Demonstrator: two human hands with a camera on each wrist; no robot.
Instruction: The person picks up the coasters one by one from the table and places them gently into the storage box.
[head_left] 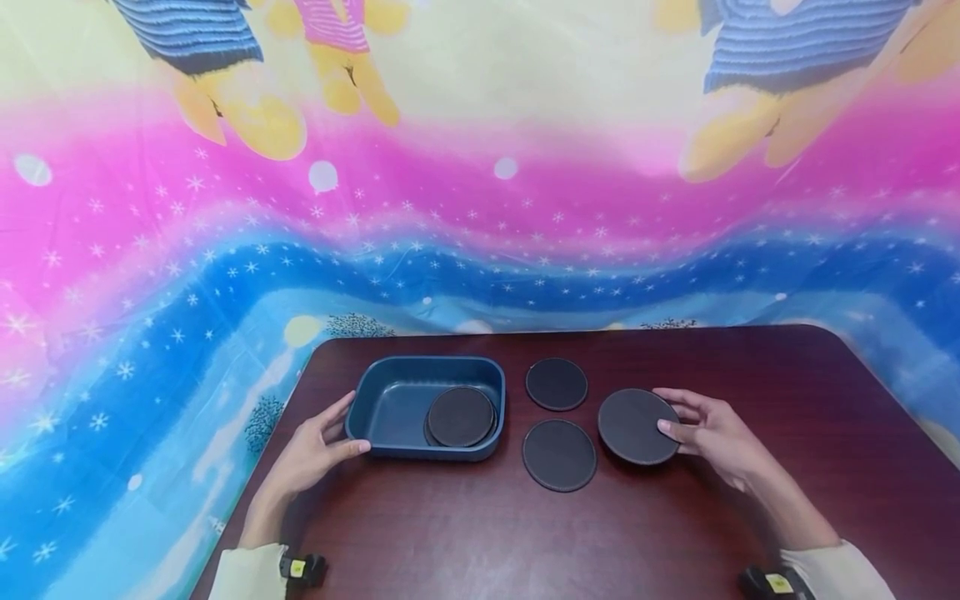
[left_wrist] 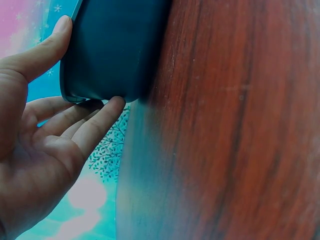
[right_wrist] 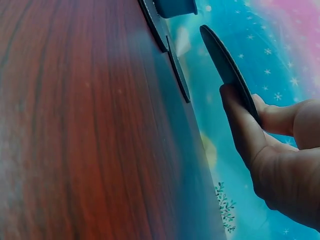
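My left hand [head_left: 307,454] holds the left end of a dark blue rectangular tray [head_left: 427,454], thumb at its front corner and fingers along its side. In the left wrist view the thumb lies against the tray wall [left_wrist: 115,50]. Inside the tray, toward its right end, lies a stack of round black coasters [head_left: 461,417]. My right hand [head_left: 712,437] pinches another round black coaster [head_left: 637,427] by its right edge, thumb on top and fingers beneath. The right wrist view shows this coaster [right_wrist: 227,70] tilted and raised off the table.
Two more black coasters lie flat between the tray and my right hand, a far coaster [head_left: 557,384] and a near coaster [head_left: 559,455]. All stand on a dark red-brown wooden table [head_left: 480,533]. A colourful printed cloth [head_left: 465,208] hangs behind the table's back edge.
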